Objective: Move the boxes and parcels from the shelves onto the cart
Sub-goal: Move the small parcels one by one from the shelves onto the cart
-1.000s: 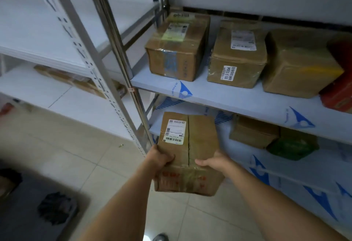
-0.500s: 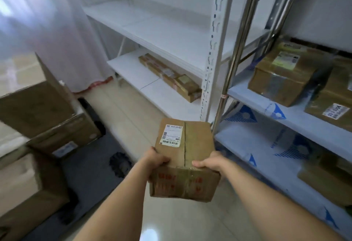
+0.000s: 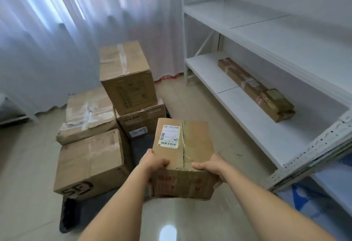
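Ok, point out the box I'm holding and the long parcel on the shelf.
Held box (image 3: 190,141), head view, on its top face.
Long parcel (image 3: 253,88), head view, on its top midway along.

Both hands, left hand (image 3: 155,161) and right hand (image 3: 211,165), grip the near end of a small box (image 3: 183,157) held over the floor, just right of the cart (image 3: 140,149). 4 boxes crowd the cart: a big box (image 3: 89,166) at the near left, a taped box (image 3: 89,115) behind it, and a tall box (image 3: 127,77) stacked on a dark-printed box (image 3: 141,120) at the far right. Only a narrow strip of dark deck shows between the big box and the held box. To the right, the white shelf (image 3: 247,107) stands near, with a long parcel (image 3: 255,88) on its lower level. Open tiled floor (image 3: 190,103) lies between cart and shelf.
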